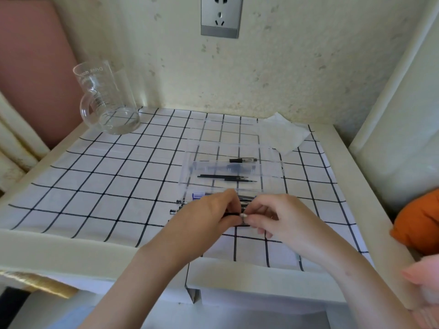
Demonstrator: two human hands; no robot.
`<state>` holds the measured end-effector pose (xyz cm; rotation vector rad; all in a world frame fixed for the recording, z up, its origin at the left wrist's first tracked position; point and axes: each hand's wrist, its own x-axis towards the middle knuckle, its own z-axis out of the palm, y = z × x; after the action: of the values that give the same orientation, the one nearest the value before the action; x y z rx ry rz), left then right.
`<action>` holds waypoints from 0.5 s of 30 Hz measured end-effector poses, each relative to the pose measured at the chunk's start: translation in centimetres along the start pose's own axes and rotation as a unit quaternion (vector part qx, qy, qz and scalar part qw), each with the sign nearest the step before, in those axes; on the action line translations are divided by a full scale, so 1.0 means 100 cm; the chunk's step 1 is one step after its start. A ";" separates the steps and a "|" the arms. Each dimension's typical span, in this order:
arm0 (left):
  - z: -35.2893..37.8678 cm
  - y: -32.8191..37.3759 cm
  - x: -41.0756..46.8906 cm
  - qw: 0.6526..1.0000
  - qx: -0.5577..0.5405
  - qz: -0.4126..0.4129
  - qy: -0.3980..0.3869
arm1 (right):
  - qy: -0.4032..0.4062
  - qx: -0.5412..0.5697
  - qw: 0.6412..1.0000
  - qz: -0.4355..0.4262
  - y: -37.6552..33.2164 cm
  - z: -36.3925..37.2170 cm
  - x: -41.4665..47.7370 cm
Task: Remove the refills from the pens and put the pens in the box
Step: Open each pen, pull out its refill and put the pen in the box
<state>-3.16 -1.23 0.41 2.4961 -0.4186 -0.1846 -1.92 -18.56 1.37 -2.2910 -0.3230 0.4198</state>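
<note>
Lettering on the glass pitcher (108,98) at the far left corner reads "Drink", then a word starting "mo" that I cannot finish; faint graduation marks run below it. I can read no other writing from my feed.

My left hand (209,214) and right hand (278,217) meet over the near middle of the white tablecloth (99,176) with its dark grid. Both are curled round one black pen (234,214), the left on the barrel and the right fingertips pinching its pale end. More pens (177,207) lie on the cloth under and just behind my hands, their ends poking out to the left.

Just beyond sits the clear plastic box (273,162) with one boxed pen (242,160) inside. Three black refills (225,178) lie side by side at its near wall; I cannot tell whether they are inside it or in front.

A white tissue (285,134) lies by the box's far right corner. The cloth covers a cream table (59,255) against a speckled cream wall (297,67) with a grey socket (221,16). An orange cloth (420,224) shows at the right edge.
</note>
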 end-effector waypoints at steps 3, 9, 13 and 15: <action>0.000 0.002 0.001 0.998 -0.052 -0.017 0.011 | 0.033 0.021 0.999 -0.010 0.000 -0.003 0.002; 0.000 0.007 0.000 0.999 -0.037 -0.012 0.024 | 0.012 0.065 0.998 -0.012 -0.003 -0.008 -0.001; -0.006 0.009 -0.003 0.999 0.041 -0.007 0.028 | 0.007 0.076 0.997 -0.028 -0.002 -0.012 -0.002; -0.010 0.010 -0.006 0.997 0.070 -0.002 0.036 | 0.014 0.091 0.995 -0.034 -0.003 -0.015 -0.004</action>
<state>-3.72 -1.31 1.84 2.6327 -0.4098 -0.0674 -1.72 -19.52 2.65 -2.1001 -0.3333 0.3670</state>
